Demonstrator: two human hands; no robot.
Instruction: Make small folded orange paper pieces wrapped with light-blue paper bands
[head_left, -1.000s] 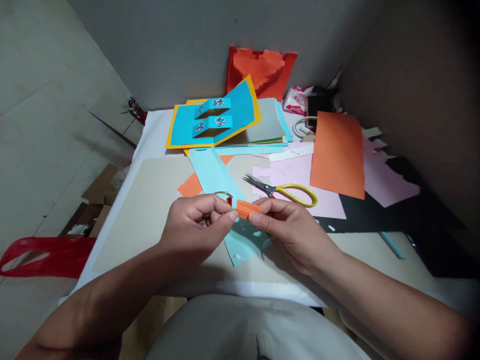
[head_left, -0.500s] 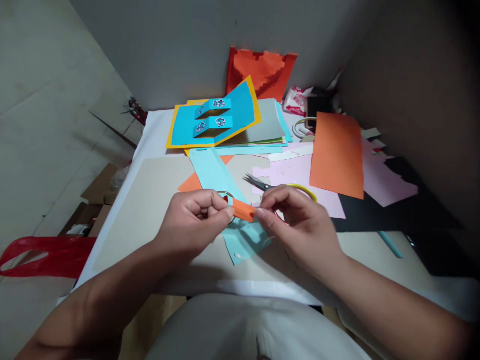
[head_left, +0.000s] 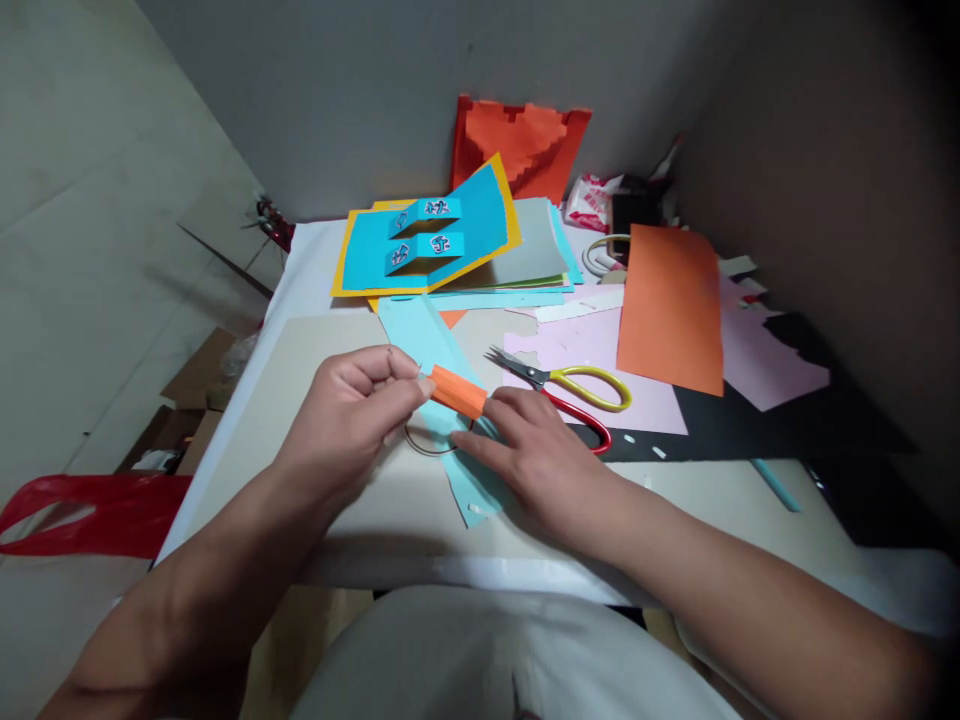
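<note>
My left hand [head_left: 345,425] pinches a folded orange paper strip [head_left: 457,391] between thumb and fingers, above a light blue paper strip [head_left: 420,340]. My right hand [head_left: 536,455] rests low with its fingers apart, its fingertips on the blue paper close to the strip's right end. Under the orange strip, a thin ring of wire [head_left: 429,448] lies partly hidden by the blue paper. Just beyond my right hand are scissors with yellow and red handles [head_left: 559,385].
A blue and yellow pop-up card [head_left: 424,235] and a stepped red-orange pop-up card [head_left: 517,145] stand at the back. An orange sheet [head_left: 671,310] lies on pink paper [head_left: 592,395] at right. Grey card [head_left: 300,420] covers the table's near left. A red plastic bag [head_left: 82,515] hangs left.
My left hand has lifted the orange strip up and to the left. My right hand has let go and dropped onto the blue paper. The wire ring now lies below the hands.
</note>
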